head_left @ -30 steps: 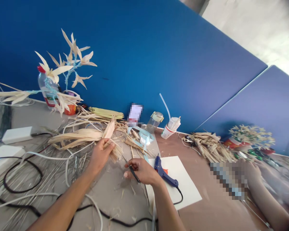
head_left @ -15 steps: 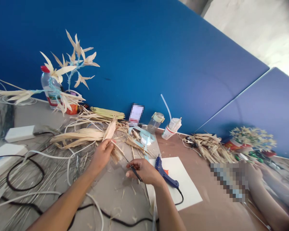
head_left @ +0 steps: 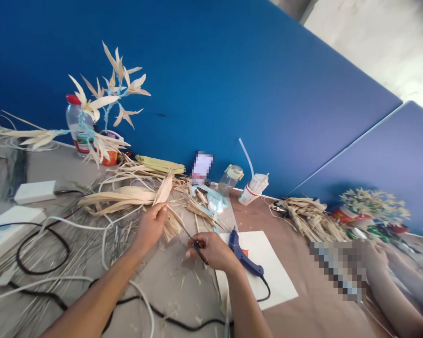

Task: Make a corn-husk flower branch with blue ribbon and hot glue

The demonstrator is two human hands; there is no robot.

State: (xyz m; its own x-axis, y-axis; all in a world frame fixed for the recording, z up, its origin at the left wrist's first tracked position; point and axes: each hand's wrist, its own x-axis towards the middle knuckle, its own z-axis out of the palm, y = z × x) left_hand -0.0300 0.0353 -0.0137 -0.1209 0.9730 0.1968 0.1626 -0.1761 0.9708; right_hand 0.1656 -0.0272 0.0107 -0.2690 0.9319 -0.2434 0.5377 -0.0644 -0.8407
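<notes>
My left hand [head_left: 151, 227] pinches the end of a dried corn husk [head_left: 164, 188], whose pale, pointed leaf stands up above the fingers. A thin strip [head_left: 176, 216] runs from there down toward my right hand [head_left: 207, 249]. In my right hand is a dark, slim tool [head_left: 199, 253], which looks like scissors; its tip meets the lower end of the strip. Just right of that hand, a blue glue gun [head_left: 245, 257] lies on a white sheet [head_left: 277, 277]. More husks [head_left: 116, 199] lie left of my left hand.
Cables [head_left: 102, 244] and thin wires cover the left side. Husk flowers [head_left: 109, 94] rise beside a red-capped bottle [head_left: 79, 126]. Behind are a phone [head_left: 201, 165], a clear jar [head_left: 231, 178] and a cup [head_left: 248, 193]. Another person's hands [head_left: 375, 260] are at the right, near a husk pile [head_left: 310, 218].
The view has shifted slightly, so the background sits a little further right. Both hands keep nearly the same pose, with the strip still between them.
</notes>
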